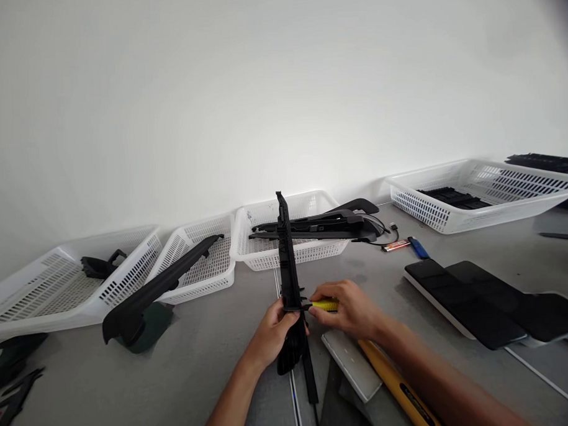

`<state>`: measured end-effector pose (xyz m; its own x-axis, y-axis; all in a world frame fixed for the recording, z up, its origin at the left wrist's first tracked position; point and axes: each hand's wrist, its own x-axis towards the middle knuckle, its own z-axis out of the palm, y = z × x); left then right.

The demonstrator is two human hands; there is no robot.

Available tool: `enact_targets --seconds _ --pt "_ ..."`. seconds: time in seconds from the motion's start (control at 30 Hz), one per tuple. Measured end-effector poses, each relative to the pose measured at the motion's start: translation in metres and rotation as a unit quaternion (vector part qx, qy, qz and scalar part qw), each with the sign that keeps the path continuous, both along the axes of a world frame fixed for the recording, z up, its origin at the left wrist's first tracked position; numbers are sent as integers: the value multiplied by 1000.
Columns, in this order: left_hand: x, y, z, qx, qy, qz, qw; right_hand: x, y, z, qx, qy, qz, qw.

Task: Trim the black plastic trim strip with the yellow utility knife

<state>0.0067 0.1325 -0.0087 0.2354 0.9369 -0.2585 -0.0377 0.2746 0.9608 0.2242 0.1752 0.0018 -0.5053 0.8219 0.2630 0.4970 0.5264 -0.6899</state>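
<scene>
My left hand (270,339) grips a long black plastic trim piece (288,256) near its lower end and holds it upright over the table. In my right hand (345,307) is a yellow utility knife (325,305), its dark tip against the side of the trim piece; the exact contact point is too small to make out. Below the hands, a thin black strip (309,373) lies on the table. A white flat block (352,364) and a yellow-handled tool (397,386) lie beneath my right forearm, which partly covers the tool.
White baskets stand along the wall: one with black trim pieces (328,224), another (212,284) with a long black piece (160,289) leaning over its rim. More baskets stand at far left (77,313) and right (440,223). Dark phone-like slabs (464,303) and a blue object (418,248) lie right.
</scene>
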Motion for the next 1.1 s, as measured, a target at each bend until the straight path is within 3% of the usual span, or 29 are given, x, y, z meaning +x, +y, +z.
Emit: enact_targets --seconds 0.07,0.23,0.47,0.8,0.97,1.1 --pt "1 0 -1 4 5 -6 1000 0 1 0 -7 16 6 1000" --pt "2 -1 -2 16 22 -28 999 1 6 -5 17 35 -74 997" --pt "2 0 -3 10 12 -14 1000 -3 0 -2 0 41 12 999" --pt "-2 1 2 8 -10 9 1000 6 10 -7 -59 47 -40 996" --pt "-2 0 3 20 -37 -50 998 8 12 -9 3 61 -118 991" --pt "-2 1 1 29 -36 -19 999 7 12 -12 31 28 -95 995"
